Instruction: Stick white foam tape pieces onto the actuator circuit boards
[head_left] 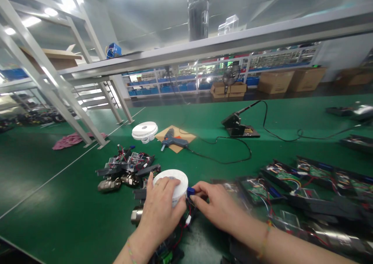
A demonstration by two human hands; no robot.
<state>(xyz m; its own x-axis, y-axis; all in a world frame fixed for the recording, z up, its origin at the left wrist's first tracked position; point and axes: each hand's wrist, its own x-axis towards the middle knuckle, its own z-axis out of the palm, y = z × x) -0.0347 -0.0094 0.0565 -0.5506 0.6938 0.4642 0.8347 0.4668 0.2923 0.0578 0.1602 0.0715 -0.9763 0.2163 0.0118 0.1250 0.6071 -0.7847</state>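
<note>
My left hand (163, 205) rests over a round white spool (175, 176), its fingers curled on the top and side. Just to the right, my right hand (214, 201) pinches a small blue part (190, 191) between thumb and forefinger, close to the spool's edge. Below the hands lies an assembly with red wires and a white connector (188, 219), partly hidden by my left hand. A metal fitting (136, 215) shows left of my left wrist.
Wired assemblies (131, 165) are piled at the left, and open black housings with circuit boards (284, 176) at the right. Further back are a glue gun (175, 140) on cardboard, another white spool (145, 129) and a soldering iron stand (237, 128) with its cable.
</note>
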